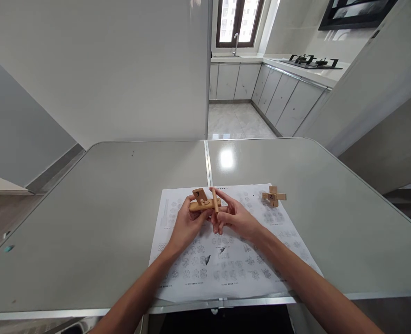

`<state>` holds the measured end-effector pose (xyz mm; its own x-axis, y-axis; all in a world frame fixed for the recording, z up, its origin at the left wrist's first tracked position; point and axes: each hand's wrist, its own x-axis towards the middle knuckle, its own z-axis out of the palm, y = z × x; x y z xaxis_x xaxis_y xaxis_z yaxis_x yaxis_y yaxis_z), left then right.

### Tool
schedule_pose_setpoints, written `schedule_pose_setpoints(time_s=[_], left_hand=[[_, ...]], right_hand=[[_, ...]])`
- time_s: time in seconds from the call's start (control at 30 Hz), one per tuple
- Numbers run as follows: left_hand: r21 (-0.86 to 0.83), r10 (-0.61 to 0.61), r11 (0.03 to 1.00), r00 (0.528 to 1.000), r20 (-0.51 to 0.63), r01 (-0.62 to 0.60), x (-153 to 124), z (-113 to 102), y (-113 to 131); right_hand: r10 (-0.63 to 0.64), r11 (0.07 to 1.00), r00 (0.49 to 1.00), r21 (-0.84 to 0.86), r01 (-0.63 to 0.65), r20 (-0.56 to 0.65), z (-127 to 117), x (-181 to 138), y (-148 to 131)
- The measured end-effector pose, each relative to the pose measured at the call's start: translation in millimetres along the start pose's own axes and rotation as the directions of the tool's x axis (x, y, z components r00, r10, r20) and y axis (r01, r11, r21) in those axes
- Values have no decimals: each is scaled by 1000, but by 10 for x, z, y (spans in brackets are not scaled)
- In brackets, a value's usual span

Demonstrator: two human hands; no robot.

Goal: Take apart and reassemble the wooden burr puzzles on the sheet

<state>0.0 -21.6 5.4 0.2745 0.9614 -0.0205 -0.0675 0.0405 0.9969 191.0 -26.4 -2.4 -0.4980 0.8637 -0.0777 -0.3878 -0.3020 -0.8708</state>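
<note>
Both hands are raised just above a printed paper sheet (226, 264) on the grey table (104, 208). My left hand (186, 225) is closed on a cluster of interlocked wooden puzzle bars (201, 200), one bar standing up with a dark mark on it. My right hand (235, 218) pinches a single upright wooden bar (215, 200) against that cluster. A second small wooden cross assembly (273, 196) lies on the sheet's far right corner, apart from both hands.
The sheet is covered with rows of small diagrams. A white partition wall (122, 69) stands behind the table. Beyond it, a kitchen with white cabinets (289, 99), a stove and a window. The table's near edge (191, 306) runs just below my forearms.
</note>
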Motion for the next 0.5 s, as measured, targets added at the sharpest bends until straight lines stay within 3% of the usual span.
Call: schedule_pose_setpoints(time_s=[0.2, 0.33, 0.5], left_hand=[[144, -35, 989, 997, 66, 25, -31, -16, -63], [240, 14, 969, 987, 158, -52, -63, -44, -74], [245, 35, 965, 977, 212, -88, -73, -78, -97]], right_hand=[[-15, 967, 995, -253, -10, -97, 73, -40, -18], [-29, 912, 995, -411, -13, -94, 71, -66, -5], [-96, 867, 986, -497, 18, -133, 63, -60, 14]])
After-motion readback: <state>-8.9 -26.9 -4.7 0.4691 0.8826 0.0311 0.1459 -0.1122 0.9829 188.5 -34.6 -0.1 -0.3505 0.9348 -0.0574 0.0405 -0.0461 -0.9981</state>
